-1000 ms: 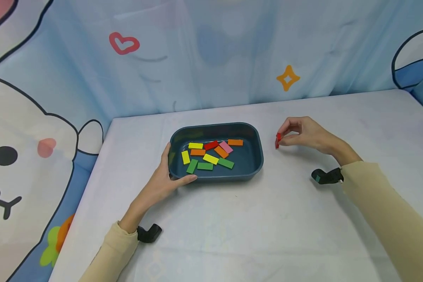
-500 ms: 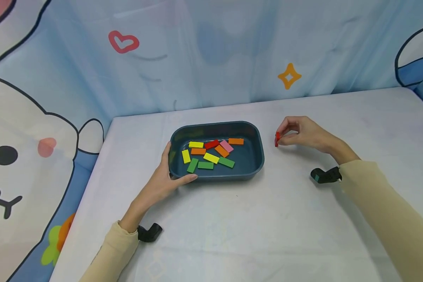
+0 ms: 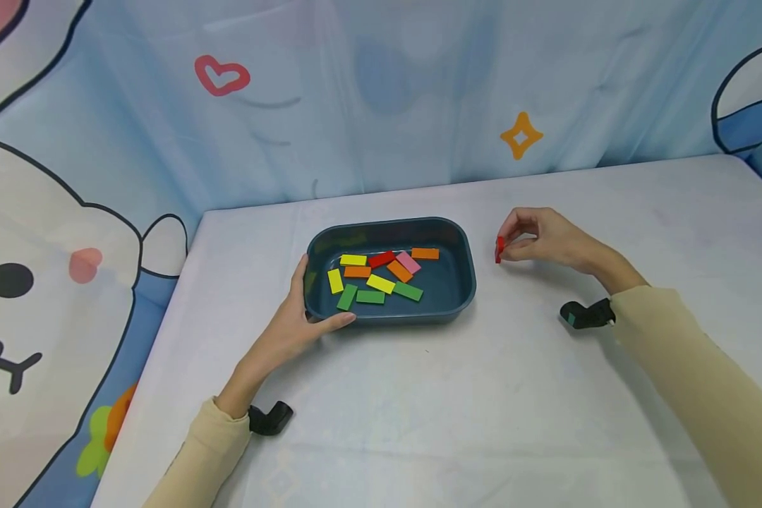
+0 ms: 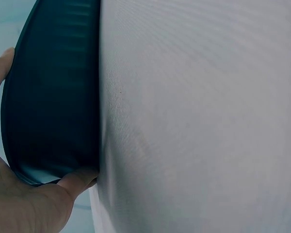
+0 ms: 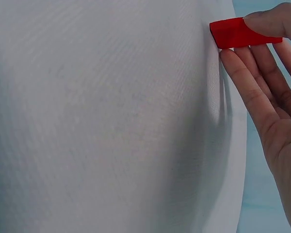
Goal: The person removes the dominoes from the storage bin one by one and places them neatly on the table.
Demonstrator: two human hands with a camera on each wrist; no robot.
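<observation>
Looks barely begun: right hand (image 3: 546,238) pinches one red block (image 3: 499,250) upright on the white table (image 3: 482,395) just right of the dark tray (image 3: 458,243), left hand (image 3: 292,324) gripping its corner, eleven blocks (image 3: 381,284) inside

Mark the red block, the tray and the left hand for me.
red block (image 5: 233,33), right wrist view, its flat face.
tray (image 3: 460,243), head view, right rim.
left hand (image 3: 288,328), head view, back of the hand.

Bright even light, soft shadows, sharp focus
</observation>
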